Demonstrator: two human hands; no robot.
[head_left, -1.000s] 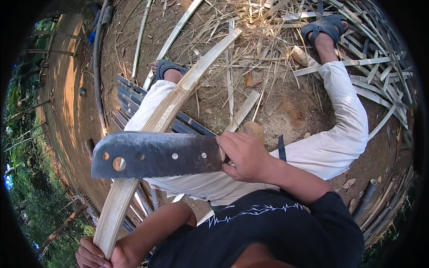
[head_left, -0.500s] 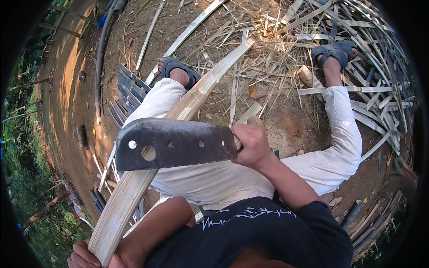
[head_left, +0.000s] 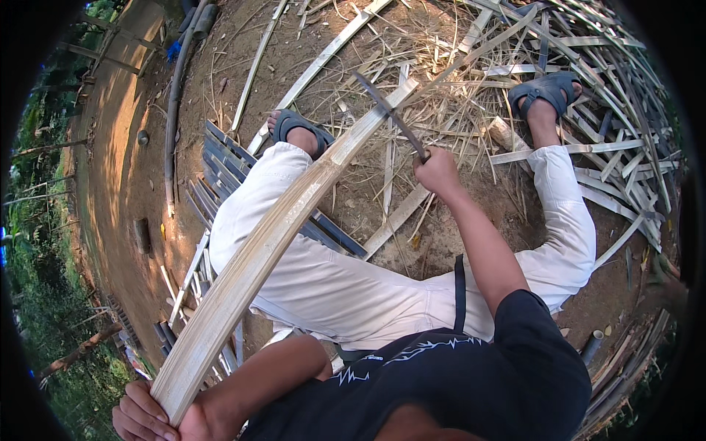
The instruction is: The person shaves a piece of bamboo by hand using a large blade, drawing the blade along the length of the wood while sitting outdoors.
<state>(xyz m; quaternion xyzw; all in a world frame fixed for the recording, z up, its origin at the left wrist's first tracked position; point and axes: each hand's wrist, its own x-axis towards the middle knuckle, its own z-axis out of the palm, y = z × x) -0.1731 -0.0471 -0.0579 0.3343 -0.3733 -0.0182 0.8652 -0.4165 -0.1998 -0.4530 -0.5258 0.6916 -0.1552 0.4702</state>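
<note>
My left hand (head_left: 151,415) is wrapped round the near end of a long, pale split-bamboo slat (head_left: 250,264) at the lower left. The slat runs slantwise over my left leg toward the far middle. My right hand (head_left: 439,173) grips a broad-bladed cleaver (head_left: 403,128), its handle mostly hidden in the fist. The blade is turned nearly edge-on and lies across the slat near its far end. Whether the edge is cutting into the wood I cannot tell. A thin strip (head_left: 478,53) stretches away beyond the slat's tip.
Dark bamboo pieces (head_left: 228,158) lie by my left foot. Shavings (head_left: 448,110) cover the ground between my sandalled feet. A tangled heap of strips (head_left: 618,140) is at the right, with a log end (head_left: 507,136) near my right foot. A long pole (head_left: 175,117) lies at the left.
My right hand has moved away from my body with the cleaver, which has turned from broadside to nearly edge-on at the slat's far end. My left hand keeps its hold.
</note>
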